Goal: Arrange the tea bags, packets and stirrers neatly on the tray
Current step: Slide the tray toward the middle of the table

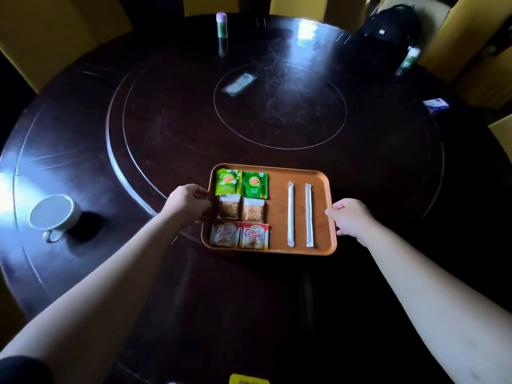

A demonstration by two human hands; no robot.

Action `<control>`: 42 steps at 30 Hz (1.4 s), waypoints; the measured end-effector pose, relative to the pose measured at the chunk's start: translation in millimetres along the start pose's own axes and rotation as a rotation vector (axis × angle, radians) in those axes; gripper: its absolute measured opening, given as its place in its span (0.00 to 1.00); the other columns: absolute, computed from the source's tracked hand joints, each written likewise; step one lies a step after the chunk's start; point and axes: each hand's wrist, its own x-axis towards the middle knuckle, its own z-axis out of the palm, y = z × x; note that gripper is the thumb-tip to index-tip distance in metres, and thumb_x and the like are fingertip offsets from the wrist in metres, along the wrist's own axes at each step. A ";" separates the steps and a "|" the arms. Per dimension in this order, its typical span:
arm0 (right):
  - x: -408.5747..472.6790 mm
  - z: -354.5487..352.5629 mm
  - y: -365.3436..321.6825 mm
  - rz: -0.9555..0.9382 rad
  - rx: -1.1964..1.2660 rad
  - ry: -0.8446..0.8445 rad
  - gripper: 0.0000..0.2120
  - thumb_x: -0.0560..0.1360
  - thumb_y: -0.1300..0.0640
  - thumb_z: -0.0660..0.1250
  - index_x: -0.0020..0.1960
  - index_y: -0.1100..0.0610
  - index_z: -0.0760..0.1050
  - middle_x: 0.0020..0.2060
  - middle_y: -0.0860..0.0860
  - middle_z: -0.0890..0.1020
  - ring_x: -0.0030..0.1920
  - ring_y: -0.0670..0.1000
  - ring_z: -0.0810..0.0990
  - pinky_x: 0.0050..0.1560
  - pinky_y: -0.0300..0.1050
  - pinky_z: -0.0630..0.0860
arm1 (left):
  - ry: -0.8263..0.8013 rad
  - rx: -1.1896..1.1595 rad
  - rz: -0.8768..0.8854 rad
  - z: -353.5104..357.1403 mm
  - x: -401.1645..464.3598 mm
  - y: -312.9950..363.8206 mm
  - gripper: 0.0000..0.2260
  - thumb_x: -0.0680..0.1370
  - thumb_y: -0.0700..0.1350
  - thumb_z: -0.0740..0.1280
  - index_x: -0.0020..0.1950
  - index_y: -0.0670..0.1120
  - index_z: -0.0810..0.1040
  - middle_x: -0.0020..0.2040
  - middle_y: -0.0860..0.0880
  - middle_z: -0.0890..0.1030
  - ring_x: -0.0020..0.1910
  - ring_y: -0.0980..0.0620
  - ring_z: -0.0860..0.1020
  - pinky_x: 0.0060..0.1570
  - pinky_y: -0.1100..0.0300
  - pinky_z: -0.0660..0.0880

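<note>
An orange-brown tray (pixel 277 212) lies on the dark round table. On its left half sit two green Lipton tea bags (pixel 228 182) (pixel 255 184) in the far row, two brown packets (pixel 228 207) (pixel 253 209) in the middle row, and two red Coffee-mate packets (pixel 224 234) (pixel 254 236) in the near row. Two white wrapped stirrers (pixel 290 214) (pixel 309 215) lie parallel on the right half. My left hand (pixel 188 199) grips the tray's left rim. My right hand (pixel 350 216) grips its right rim.
A white cup (pixel 54 214) stands at the table's left. A small bottle with a purple cap (pixel 221 24) is at the far edge. A flat packet (pixel 239 84) lies on the centre disc, a bottle (pixel 407 60) and a blue-white pack (pixel 435 104) at the right. Yellow chairs surround the table.
</note>
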 end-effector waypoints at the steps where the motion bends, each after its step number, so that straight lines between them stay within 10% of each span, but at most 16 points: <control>1: 9.4 -1.3 -3.3 0.015 0.010 0.003 0.04 0.75 0.57 0.68 0.48 0.58 0.79 0.45 0.56 0.82 0.44 0.56 0.84 0.47 0.57 0.84 | -0.010 -0.002 -0.007 2.7 10.2 5.5 0.07 0.69 0.38 0.73 0.46 0.46 0.82 0.35 0.50 0.82 0.25 0.58 0.80 0.22 0.66 0.76; 5: 43.1 -4.6 -9.9 0.091 0.067 -0.004 0.10 0.77 0.57 0.68 0.56 0.60 0.78 0.50 0.57 0.82 0.49 0.57 0.83 0.50 0.57 0.83 | -0.044 -0.021 -0.022 16.1 44.2 23.5 0.07 0.69 0.38 0.72 0.45 0.47 0.81 0.39 0.48 0.84 0.32 0.50 0.84 0.34 0.52 0.83; 12: 76.3 -7.0 -17.2 0.089 0.017 0.046 0.06 0.76 0.57 0.66 0.41 0.56 0.76 0.45 0.56 0.82 0.47 0.58 0.83 0.53 0.59 0.82 | -0.053 -0.034 -0.007 38.2 80.1 34.9 0.08 0.70 0.36 0.71 0.46 0.46 0.81 0.38 0.47 0.83 0.31 0.50 0.83 0.30 0.56 0.82; 25: 68.9 -0.8 -20.1 0.047 -0.145 0.073 0.10 0.74 0.55 0.66 0.47 0.62 0.80 0.43 0.58 0.84 0.42 0.57 0.83 0.44 0.51 0.81 | -0.143 -0.067 -0.041 40.4 83.6 24.8 0.09 0.72 0.39 0.72 0.51 0.45 0.81 0.41 0.43 0.85 0.38 0.46 0.85 0.42 0.47 0.84; 35: 12.2 13.2 -18.1 0.016 -0.376 0.073 0.21 0.75 0.49 0.67 0.66 0.55 0.75 0.63 0.54 0.77 0.53 0.56 0.80 0.47 0.46 0.76 | -0.239 0.242 0.124 10.6 25.3 -5.7 0.08 0.71 0.51 0.74 0.49 0.51 0.82 0.40 0.54 0.83 0.35 0.57 0.80 0.32 0.64 0.75; 42: -67.5 73.0 -33.5 -0.252 -0.457 -0.001 0.05 0.74 0.49 0.66 0.45 0.49 0.78 0.47 0.48 0.82 0.44 0.52 0.79 0.43 0.44 0.76 | -0.202 0.372 0.177 -46.9 -36.5 -77.5 0.07 0.71 0.54 0.73 0.44 0.54 0.81 0.38 0.56 0.83 0.38 0.58 0.80 0.39 0.64 0.72</control>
